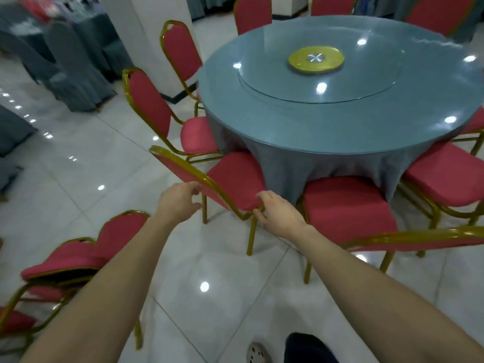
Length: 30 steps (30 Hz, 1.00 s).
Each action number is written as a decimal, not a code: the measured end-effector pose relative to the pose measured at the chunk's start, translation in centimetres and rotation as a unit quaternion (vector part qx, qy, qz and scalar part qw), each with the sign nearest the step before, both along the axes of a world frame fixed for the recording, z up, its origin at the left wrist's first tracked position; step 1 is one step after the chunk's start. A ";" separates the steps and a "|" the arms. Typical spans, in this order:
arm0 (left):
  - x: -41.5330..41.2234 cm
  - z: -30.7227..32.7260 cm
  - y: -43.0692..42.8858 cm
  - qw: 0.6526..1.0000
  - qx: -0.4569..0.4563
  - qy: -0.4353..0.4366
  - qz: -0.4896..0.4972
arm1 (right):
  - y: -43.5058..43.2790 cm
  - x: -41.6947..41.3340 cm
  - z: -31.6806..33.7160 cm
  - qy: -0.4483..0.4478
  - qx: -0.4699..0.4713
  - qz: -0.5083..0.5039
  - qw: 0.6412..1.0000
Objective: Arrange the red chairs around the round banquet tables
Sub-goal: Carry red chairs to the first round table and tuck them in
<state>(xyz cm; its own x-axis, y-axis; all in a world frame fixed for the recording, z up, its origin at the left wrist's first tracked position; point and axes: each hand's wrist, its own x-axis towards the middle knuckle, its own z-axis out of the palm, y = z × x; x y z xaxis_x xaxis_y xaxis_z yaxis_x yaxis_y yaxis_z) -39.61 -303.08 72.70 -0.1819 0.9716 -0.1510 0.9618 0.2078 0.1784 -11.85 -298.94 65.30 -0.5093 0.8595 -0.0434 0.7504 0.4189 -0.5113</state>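
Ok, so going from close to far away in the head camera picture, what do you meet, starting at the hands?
Left hand and right hand, both gripping the held red chair → round table → gold disc at its middle → far red chair behind the table.

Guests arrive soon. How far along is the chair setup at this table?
Done: several chairs sit around the table. In hand: the left hand and right hand hold one chair by its backrest beside the table. Left: stacked chairs wait on the floor.
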 end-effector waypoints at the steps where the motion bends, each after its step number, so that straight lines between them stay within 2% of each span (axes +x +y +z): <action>1: -1.8 0.3 0.6 1.000 0.007 -0.002 0.002 | 0.6 -2.1 0.2 -0.002 -0.005 0.001 1.000; 5: -8.4 0.5 4.2 0.999 0.044 -0.006 -0.009 | 3.7 -9.0 0.1 -0.006 -0.015 -0.006 1.000; 10: -16.1 -0.1 10.7 0.996 0.072 0.032 -0.044 | 8.5 -16.9 -1.0 -0.002 -0.030 -0.012 0.999; 12: -19.8 -0.6 14.1 0.996 0.049 0.047 -0.057 | 10.2 -20.1 -1.7 -0.005 -0.037 -0.013 0.999; 15: -24.0 -1.5 18.7 0.990 -0.035 0.062 -0.125 | 11.2 -23.7 -2.6 -0.012 -0.061 -0.023 0.998; 21: -26.9 -4.4 24.1 0.958 -0.133 0.037 -0.251 | 10.1 -27.3 -4.2 -0.068 -0.072 -0.104 0.990; 27: -27.9 -6.3 25.8 0.910 -0.110 0.091 -0.390 | 9.0 -30.4 -5.2 -0.098 -0.048 -0.246 0.963; 30: -28.9 -6.3 24.8 0.881 -0.102 0.118 -0.446 | 6.7 -31.9 -4.9 -0.119 -0.042 -0.270 0.954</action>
<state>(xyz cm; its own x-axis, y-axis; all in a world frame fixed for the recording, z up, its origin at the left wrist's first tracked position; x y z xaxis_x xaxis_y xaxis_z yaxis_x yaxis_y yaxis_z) -68.50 -278.26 66.39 0.5906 0.7016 -0.3986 0.7643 -0.6448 -0.0025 -43.71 -292.23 60.38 0.0402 0.9822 -0.1832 0.9445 -0.0973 -0.3139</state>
